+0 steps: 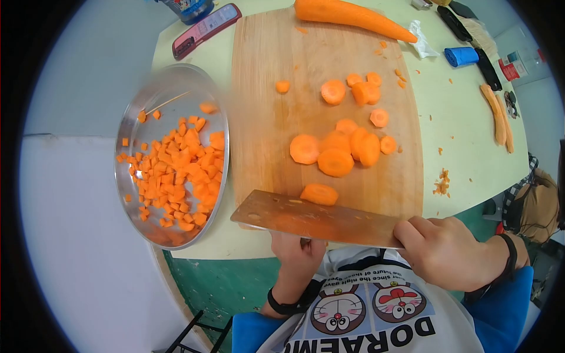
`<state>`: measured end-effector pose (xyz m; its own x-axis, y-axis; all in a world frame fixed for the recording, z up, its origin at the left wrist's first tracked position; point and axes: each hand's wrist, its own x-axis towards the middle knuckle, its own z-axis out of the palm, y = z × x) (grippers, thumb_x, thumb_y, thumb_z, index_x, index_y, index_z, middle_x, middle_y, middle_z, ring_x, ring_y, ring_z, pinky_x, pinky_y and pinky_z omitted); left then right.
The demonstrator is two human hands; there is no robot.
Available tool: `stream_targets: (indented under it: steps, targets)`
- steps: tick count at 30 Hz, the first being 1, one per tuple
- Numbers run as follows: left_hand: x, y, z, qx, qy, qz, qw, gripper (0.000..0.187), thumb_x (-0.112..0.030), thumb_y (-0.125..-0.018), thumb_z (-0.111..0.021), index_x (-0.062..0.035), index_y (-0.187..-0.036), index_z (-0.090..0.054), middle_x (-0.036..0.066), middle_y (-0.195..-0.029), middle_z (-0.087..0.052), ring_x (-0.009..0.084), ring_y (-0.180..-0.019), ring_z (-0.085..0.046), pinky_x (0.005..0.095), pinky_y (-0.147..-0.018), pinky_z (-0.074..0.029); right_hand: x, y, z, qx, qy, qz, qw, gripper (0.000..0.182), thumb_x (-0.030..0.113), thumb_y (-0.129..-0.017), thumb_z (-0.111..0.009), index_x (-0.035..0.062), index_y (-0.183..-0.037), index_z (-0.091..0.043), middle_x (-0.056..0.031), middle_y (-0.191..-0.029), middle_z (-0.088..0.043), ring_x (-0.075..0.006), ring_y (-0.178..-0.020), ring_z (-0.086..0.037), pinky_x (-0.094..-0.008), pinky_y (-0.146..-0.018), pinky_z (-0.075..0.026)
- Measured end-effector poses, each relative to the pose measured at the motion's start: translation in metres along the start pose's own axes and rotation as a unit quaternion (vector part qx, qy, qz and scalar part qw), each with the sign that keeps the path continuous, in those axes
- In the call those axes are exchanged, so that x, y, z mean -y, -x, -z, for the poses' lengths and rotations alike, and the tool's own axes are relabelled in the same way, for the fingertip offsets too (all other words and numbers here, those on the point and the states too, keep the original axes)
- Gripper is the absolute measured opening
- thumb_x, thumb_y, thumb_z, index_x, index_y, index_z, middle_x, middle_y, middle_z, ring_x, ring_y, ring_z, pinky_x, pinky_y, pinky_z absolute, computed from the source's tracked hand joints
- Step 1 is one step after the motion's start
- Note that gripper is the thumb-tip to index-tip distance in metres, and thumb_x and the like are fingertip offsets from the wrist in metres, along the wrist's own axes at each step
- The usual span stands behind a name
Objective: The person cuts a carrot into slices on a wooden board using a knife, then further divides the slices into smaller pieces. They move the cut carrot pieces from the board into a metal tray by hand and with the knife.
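My right hand [438,250] is wrapped round the near end of a cleaver [318,219], whose broad blade reaches left across the front of the cutting board [265,65]. Just beyond the blade lies a thick carrot piece [319,195]. My left hand [297,254] is below the blade near the board's front edge, fingers curled; the blade partly hides them, and what they hold cannot be made out. Several round carrot slices [335,162] lie mid-board, some overlapping. A whole peeled carrot [353,17] rests across the far edge.
Left of the board stands a metal bowl [120,170] with many diced carrot pieces [176,170] and a thin stick [169,102]. A phone [207,30] lies behind it. Blue roll [461,56], thin peeled strips [499,120], a bottle [518,65] and carrot scraps [442,182] are at right.
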<state>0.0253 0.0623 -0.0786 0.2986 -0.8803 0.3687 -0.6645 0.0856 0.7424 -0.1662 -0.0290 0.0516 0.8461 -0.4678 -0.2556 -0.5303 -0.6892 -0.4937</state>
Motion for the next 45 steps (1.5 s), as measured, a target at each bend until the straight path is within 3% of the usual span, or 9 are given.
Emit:
stream_targets:
  steps: [12,16,25,27,31,33,37,39,45]
  targets:
    - [-0.006,-0.006,0.002,0.003,0.029,0.049,0.998,0.024,0.001,-0.07,-0.065,-0.0009,-0.093,-0.061,0.019,-0.102,-0.056,0.0365,-0.089,-0.051,0.0405,-0.079,-0.042,-0.004,-0.016,0.006,0.023,-0.031,-0.014,0.999,0.017,0.002,-0.068,-0.056,-0.0018,-0.081,-0.045,-0.0107,-0.062,-0.049,-0.0244,-0.048,-0.057,-0.0338,-0.038,-0.045]
    - [-0.007,-0.008,-0.002,-0.014,0.012,0.008,1.0,0.027,0.0,-0.071,-0.065,-0.0003,-0.098,-0.058,0.02,-0.106,-0.053,0.0349,-0.091,-0.051,0.0399,-0.077,-0.041,-0.001,-0.028,-0.001,0.031,-0.003,0.006,0.999,0.018,0.0,-0.067,-0.055,-0.0025,-0.081,-0.044,-0.0118,-0.061,-0.05,-0.0253,-0.05,-0.058,-0.0346,-0.039,-0.045]
    - [-0.009,-0.011,-0.007,-0.037,0.026,0.029,0.999,0.029,-0.005,-0.077,-0.065,-0.0004,-0.103,-0.053,0.018,-0.098,-0.053,0.0316,-0.083,-0.052,0.0365,-0.072,-0.041,0.001,-0.035,0.009,0.051,-0.019,-0.032,0.998,0.02,-0.005,-0.064,-0.056,-0.007,-0.081,-0.045,-0.0194,-0.063,-0.056,-0.0348,-0.058,-0.061,-0.0385,-0.047,-0.048]
    - [-0.01,-0.013,-0.008,-0.05,0.027,0.03,0.998,0.027,-0.005,-0.078,-0.063,0.0003,-0.102,-0.053,0.016,-0.093,-0.054,0.03,-0.079,-0.052,0.0358,-0.07,-0.041,0.0,-0.035,0.001,0.0,-0.022,-0.032,0.999,0.022,0.018,-0.086,-0.055,0.0001,-0.076,-0.046,-0.0143,-0.055,-0.052,-0.0323,-0.049,-0.056,-0.0386,-0.043,-0.045]
    - [-0.008,-0.012,-0.007,-0.036,0.015,0.025,0.999,0.026,-0.006,-0.079,-0.063,0.0007,-0.102,-0.053,0.014,-0.091,-0.054,0.0276,-0.076,-0.053,0.0355,-0.07,-0.041,0.001,-0.029,-0.007,-0.044,0.003,-0.01,0.999,0.024,0.019,-0.087,-0.054,-0.0001,-0.076,-0.046,-0.015,-0.055,-0.052,-0.0333,-0.05,-0.056,-0.0387,-0.044,-0.045]
    - [-0.008,-0.013,-0.009,-0.051,0.008,0.011,0.999,0.024,-0.006,-0.079,-0.062,0.0005,-0.1,-0.053,0.012,-0.088,-0.055,0.0248,-0.074,-0.053,0.0351,-0.071,-0.04,0.002,-0.029,-0.004,-0.003,-0.011,-0.038,0.999,0.017,-0.004,-0.068,-0.055,-0.0066,-0.082,-0.047,-0.0208,-0.065,-0.057,-0.0341,-0.059,-0.061,-0.0384,-0.049,-0.049]
    - [-0.009,-0.014,-0.008,-0.034,0.014,0.029,0.999,0.023,-0.007,-0.079,-0.063,-0.0008,-0.099,-0.053,0.011,-0.085,-0.055,0.0232,-0.072,-0.053,0.0344,-0.071,-0.039,0.0,-0.025,-0.012,-0.01,-0.005,-0.044,0.999,0.016,-0.004,-0.069,-0.055,-0.0062,-0.083,-0.047,-0.02,-0.065,-0.058,-0.0342,-0.059,-0.061,-0.0386,-0.05,-0.049]
    - [-0.01,-0.015,-0.008,-0.04,0.008,-0.012,0.999,0.013,-0.004,-0.084,-0.055,0.0016,-0.095,-0.05,0.011,-0.084,-0.054,0.0172,-0.068,-0.053,0.0273,-0.061,-0.043,-0.003,-0.024,-0.014,-0.024,0.001,-0.019,1.0,0.015,-0.004,-0.069,-0.054,-0.0058,-0.083,-0.047,-0.0194,-0.065,-0.058,-0.0342,-0.058,-0.061,-0.0384,-0.051,-0.05]
    - [-0.007,-0.014,-0.005,-0.028,0.007,0.003,1.0,0.014,-0.001,-0.084,-0.053,0.0019,-0.097,-0.051,0.012,-0.091,-0.054,0.0192,-0.074,-0.057,0.0271,-0.061,-0.047,0.003,-0.026,-0.008,0.003,0.005,-0.036,0.999,0.019,-0.004,-0.066,-0.055,-0.006,-0.082,-0.046,-0.0196,-0.065,-0.058,-0.0335,-0.057,-0.062,-0.0377,-0.048,-0.05]
